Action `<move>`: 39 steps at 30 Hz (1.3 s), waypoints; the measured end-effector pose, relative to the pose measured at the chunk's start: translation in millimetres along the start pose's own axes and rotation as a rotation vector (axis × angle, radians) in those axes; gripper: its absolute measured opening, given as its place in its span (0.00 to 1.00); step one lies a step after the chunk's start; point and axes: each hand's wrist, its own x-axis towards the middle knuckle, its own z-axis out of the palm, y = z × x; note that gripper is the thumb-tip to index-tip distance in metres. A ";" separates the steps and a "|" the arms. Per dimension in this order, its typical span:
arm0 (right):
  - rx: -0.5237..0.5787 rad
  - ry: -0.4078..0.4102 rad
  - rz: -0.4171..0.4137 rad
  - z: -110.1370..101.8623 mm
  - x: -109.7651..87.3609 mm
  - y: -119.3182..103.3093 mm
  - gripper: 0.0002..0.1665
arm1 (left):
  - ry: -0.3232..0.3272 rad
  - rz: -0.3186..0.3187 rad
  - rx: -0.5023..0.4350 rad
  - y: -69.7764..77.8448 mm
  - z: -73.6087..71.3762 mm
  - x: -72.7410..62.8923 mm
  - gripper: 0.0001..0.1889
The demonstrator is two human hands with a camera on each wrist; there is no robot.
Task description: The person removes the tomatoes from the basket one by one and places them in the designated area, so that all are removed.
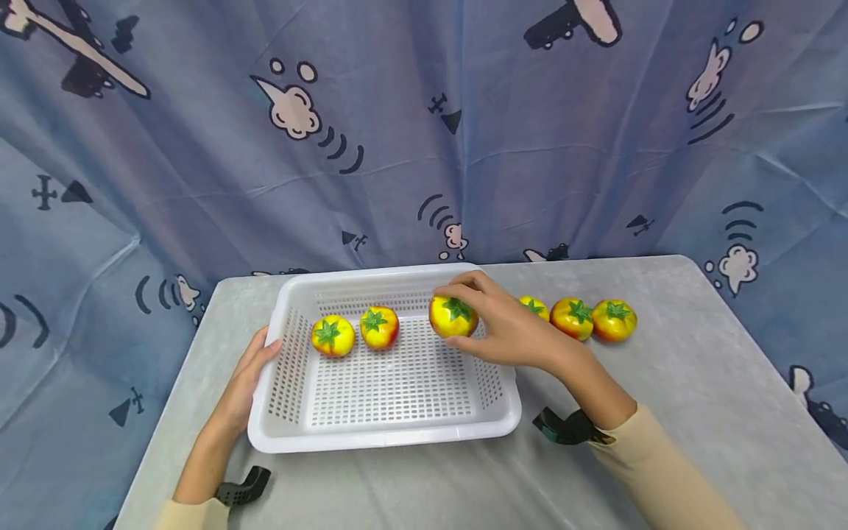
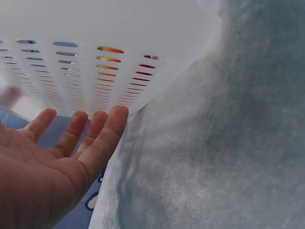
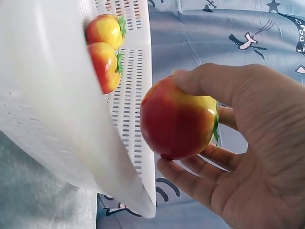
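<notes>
A white plastic basket (image 1: 391, 439) with slotted walls and floor stands on the table. Two yellow-and-red tomatoes (image 1: 333, 336) with green leafy tops lie inside, towards its left. My right hand (image 1: 506, 324) pinches another tomato (image 1: 453, 318) between thumb and fingers, over the right part of the basket; the right wrist view shows its red underside (image 3: 176, 121). At the basket's left side, my left hand (image 1: 241, 390) holds the rim, thumb over the edge. Its fingers (image 2: 102, 138) lie against the outer wall in the left wrist view.
Several more tomatoes (image 1: 614, 320) sit in a row on the table right of the basket, one partly hidden behind my right hand. The grey table (image 1: 689, 383) ends at a blue patterned curtain (image 1: 397, 147) behind.
</notes>
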 end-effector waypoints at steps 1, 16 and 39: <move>0.001 0.005 0.006 -0.7 -1.7 0.7 0.39 | 0.002 0.001 0.004 -0.1 -0.1 0.5 0.30; 0.019 0.121 0.069 -5.0 -30.2 15.5 0.43 | 0.003 -0.009 0.012 -0.7 0.8 0.9 0.30; 0.014 0.271 0.123 -5.8 -73.9 40.0 0.42 | 0.008 -0.024 0.013 -0.2 0.2 0.8 0.31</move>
